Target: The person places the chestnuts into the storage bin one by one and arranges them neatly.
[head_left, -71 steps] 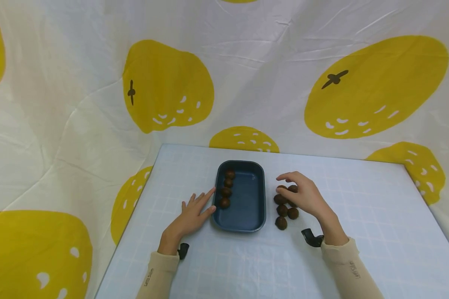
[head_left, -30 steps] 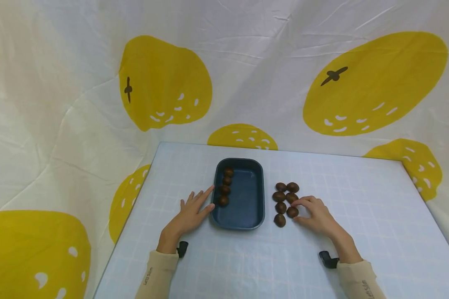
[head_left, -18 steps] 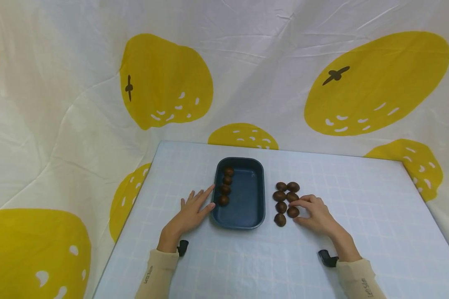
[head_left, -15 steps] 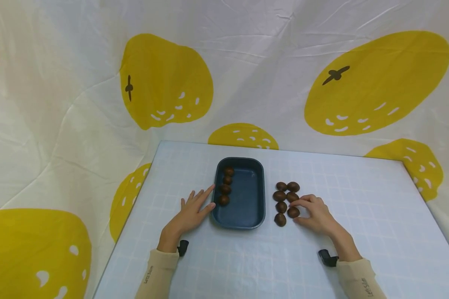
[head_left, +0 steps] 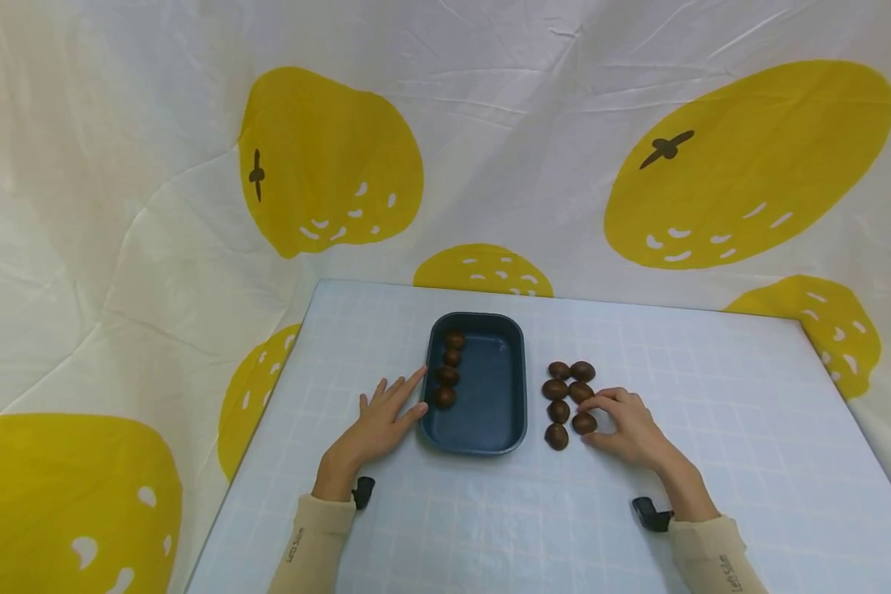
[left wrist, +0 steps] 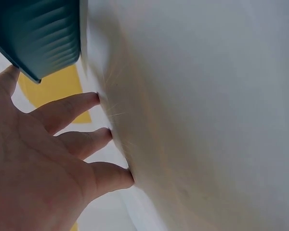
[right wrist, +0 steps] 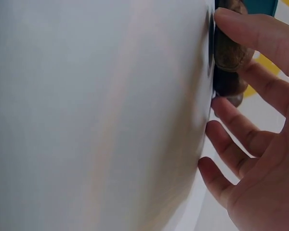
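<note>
Brown chestnuts form a row of several along the left side of a dark blue tray. My left hand rests on the table with fingers spread and straight, its index finger and thumb touching the tray's left wall. Right of the tray, several more chestnuts lie in two columns on the table. My right hand pinches the nearest chestnut of the right column between thumb and index finger. In the right wrist view this chestnut sits on the table, and the other fingertips touch the cloth.
A pale checked cloth covers the table. Behind and to the left hangs a white curtain printed with large yellow fruit. A black wrist camera sits beside the right wrist, and another camera by the left.
My right hand has come down from over the far chestnuts to the nearest one of the right column. That chestnut has shifted slightly right. The left hand keeps its place at the tray.
</note>
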### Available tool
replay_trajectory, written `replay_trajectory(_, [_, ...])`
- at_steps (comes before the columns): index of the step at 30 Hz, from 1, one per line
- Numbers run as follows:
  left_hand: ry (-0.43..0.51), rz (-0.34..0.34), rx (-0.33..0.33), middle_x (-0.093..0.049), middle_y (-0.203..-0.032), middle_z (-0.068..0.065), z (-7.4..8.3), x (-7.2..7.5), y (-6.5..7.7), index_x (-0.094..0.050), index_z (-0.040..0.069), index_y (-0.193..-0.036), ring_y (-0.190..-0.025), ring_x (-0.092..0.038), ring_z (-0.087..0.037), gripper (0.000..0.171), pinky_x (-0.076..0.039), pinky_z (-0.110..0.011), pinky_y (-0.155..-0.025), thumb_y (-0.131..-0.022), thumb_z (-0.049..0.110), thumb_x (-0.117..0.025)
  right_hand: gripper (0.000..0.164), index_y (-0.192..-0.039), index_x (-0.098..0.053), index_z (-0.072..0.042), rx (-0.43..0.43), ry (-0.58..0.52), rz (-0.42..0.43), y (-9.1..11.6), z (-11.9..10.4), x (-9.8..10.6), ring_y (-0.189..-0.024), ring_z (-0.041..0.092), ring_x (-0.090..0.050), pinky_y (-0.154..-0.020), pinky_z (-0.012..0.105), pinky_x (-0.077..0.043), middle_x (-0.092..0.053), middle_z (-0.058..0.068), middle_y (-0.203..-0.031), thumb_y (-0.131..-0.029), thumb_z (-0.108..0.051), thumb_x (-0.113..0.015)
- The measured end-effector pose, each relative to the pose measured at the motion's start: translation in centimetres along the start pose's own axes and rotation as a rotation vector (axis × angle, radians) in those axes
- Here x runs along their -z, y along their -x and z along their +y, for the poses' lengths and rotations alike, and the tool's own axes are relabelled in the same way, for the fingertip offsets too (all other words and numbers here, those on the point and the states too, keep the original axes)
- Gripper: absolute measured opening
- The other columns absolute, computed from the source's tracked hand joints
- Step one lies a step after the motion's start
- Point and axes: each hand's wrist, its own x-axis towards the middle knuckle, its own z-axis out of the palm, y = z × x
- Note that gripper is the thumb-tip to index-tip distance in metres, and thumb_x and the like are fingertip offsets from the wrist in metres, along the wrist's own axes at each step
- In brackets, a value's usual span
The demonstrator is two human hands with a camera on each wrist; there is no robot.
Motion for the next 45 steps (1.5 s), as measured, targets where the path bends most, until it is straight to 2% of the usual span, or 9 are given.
replay_trajectory(12, [-0.001, -0.002, 0.004, -0.024, -0.163, -0.009, 0.0, 0.0, 0.1, -0.014, 0.053, -0.156, -0.148, -0.002, -0.047, 0.063, 0.007, -0.074, -0.107, -0.099, 0.067, -0.037, 0.037, -0.109, -0.07, -0.015, -0.021, -0.05, 0.022, 0.1, -0.6, 0.3, -0.121, 0.049, -0.039, -0.093, 0.068, -0.037, -0.047, 0.027, -0.132, -0.076, -0.009, -0.085])
replay_trajectory(18, [-0.005, 0.002, 0.0, -0.024, -0.163, -0.01, 0.0, 0.0, 0.1, -0.013, 0.053, -0.156, -0.148, -0.002, -0.048, 0.063, 0.007, -0.075, -0.106, -0.1, 0.067, -0.037, 0.037, -0.112, -0.069, -0.015, -0.003, -0.075, 0.036, -0.4, -1.4, 0.6, -0.125, 0.05, -0.036, -0.093, 0.07, -0.036, -0.045, 0.027, -0.137, -0.078, -0.01, -0.084])
replay_trajectory(32, [0.002, -0.007, 0.006, -0.024, -0.163, -0.009, -0.1, 0.1, 0.0, -0.014, 0.051, -0.157, -0.148, -0.001, -0.047, 0.063, 0.007, -0.074, -0.107, -0.1, 0.066, -0.038, 0.038, -0.113, -0.069, -0.009, 0.097, -0.143, 0.043, -3.1, -4.8, 1.0, -0.128, 0.044, -0.035, -0.098, 0.065, -0.035, -0.047, 0.024, -0.136, -0.079, -0.011, -0.085])
replay_trajectory(35, [0.003, -0.009, 0.005, -0.023, -0.163, -0.009, -0.1, 0.0, 0.0, -0.015, 0.051, -0.157, -0.148, -0.001, -0.047, 0.063, 0.007, -0.074, -0.107, -0.1, 0.065, -0.038, 0.037, -0.114, -0.068, -0.008, 0.131, -0.154, 0.038, -3.7, -5.4, 1.0, -0.126, 0.041, -0.036, -0.096, 0.061, -0.037, -0.048, 0.023, -0.135, -0.08, -0.01, -0.084])
replay_trajectory(40, [0.0, -0.009, 0.004, -0.023, -0.164, -0.007, -0.1, -0.1, -0.1, -0.015, 0.051, -0.157, -0.148, -0.001, -0.046, 0.063, 0.007, -0.074, -0.107, -0.1, 0.065, -0.039, 0.036, -0.115, -0.068, -0.011, 0.157, -0.168, 0.015, -4.5, -6.2, 0.9, -0.126, 0.041, -0.036, -0.093, 0.059, -0.04, -0.047, 0.022, -0.136, -0.082, -0.011, -0.083])
replay_trajectory(45, [0.006, -0.008, 0.005, -0.023, -0.164, -0.007, -0.1, 0.0, -0.1, -0.015, 0.051, -0.157, -0.148, -0.001, -0.046, 0.063, 0.007, -0.073, -0.108, -0.1, 0.066, -0.039, 0.035, -0.114, -0.069, -0.015, 0.16, -0.186, -0.002, -5.5, -7.2, 0.7, -0.13, 0.042, -0.034, -0.097, 0.062, -0.037, -0.046, 0.021, -0.14, -0.083, -0.016, -0.084])
